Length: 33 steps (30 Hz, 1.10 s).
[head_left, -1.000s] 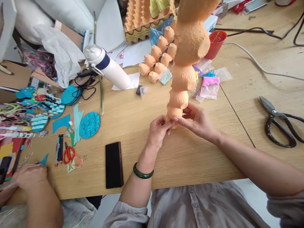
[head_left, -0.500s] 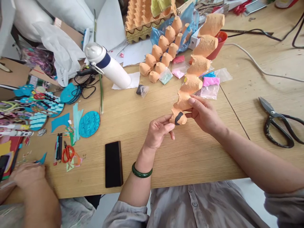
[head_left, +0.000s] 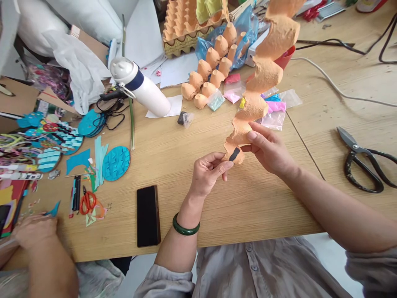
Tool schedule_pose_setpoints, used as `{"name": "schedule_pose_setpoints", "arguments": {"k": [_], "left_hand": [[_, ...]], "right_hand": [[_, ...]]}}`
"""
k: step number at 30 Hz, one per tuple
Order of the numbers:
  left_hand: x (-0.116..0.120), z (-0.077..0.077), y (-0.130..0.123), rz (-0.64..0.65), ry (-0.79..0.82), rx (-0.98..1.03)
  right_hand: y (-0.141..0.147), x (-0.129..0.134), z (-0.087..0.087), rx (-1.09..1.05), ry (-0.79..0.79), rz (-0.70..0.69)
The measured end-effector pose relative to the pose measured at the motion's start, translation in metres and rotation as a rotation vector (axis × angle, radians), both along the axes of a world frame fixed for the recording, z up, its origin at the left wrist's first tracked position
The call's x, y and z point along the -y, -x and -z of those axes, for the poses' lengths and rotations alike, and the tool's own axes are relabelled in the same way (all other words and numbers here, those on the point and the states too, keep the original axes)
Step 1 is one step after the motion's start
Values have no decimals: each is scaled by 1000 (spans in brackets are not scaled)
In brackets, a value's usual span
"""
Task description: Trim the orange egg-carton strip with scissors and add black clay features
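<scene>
Between both hands I hold a strip of orange egg carton cups [head_left: 268, 76], raised above the table and slanting up and away to the right. A black patch [head_left: 235, 154] sits on its nearest cup. My left hand [head_left: 207, 171] pinches that cup's edge from the left, thumb at the front. My right hand [head_left: 270, 150] grips the strip a cup further up, with the thumb on top and fingers behind. On the table beyond lie more orange carton strips [head_left: 204, 68] and a small black lump in clear plastic [head_left: 185, 119].
A white bottle [head_left: 151, 93], a phone [head_left: 148, 216] and orange scissors [head_left: 87, 202] are to the left. Large black scissors [head_left: 361, 159] lie at right. Stacked egg trays [head_left: 182, 29] stand behind. Another person's hand [head_left: 37, 229] rests at far left, near blue paper crafts [head_left: 116, 163].
The strip's far end has tilted up and come closer, reaching the frame's top edge. The black patch on the near cup now looks straighter. Both hands keep their hold.
</scene>
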State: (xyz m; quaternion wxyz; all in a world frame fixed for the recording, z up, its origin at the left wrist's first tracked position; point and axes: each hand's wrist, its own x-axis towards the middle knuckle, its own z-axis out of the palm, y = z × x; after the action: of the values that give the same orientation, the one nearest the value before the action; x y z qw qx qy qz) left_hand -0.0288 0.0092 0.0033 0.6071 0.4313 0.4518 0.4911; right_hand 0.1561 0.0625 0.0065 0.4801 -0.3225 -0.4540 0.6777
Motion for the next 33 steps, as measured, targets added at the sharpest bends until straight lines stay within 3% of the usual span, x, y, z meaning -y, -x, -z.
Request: {"name": "schedule_pose_setpoints", "arguments": {"k": [14, 19, 25, 28, 33], "left_hand": [[-4, 7, 1, -24, 42, 24], [-7, 3, -2, -68, 128, 23], [-10, 13, -2, -94, 195, 80], [-10, 11, -3, -75, 207, 118], [-10, -1, -4, -61, 237, 235]], "right_hand": [[5, 10, -9, 134, -155, 1], [6, 16, -6, 264, -319, 33], [6, 20, 1, 491, -489, 24], [6, 19, -1, 418, -427, 9], [9, 13, -7, 168, -121, 102]]}}
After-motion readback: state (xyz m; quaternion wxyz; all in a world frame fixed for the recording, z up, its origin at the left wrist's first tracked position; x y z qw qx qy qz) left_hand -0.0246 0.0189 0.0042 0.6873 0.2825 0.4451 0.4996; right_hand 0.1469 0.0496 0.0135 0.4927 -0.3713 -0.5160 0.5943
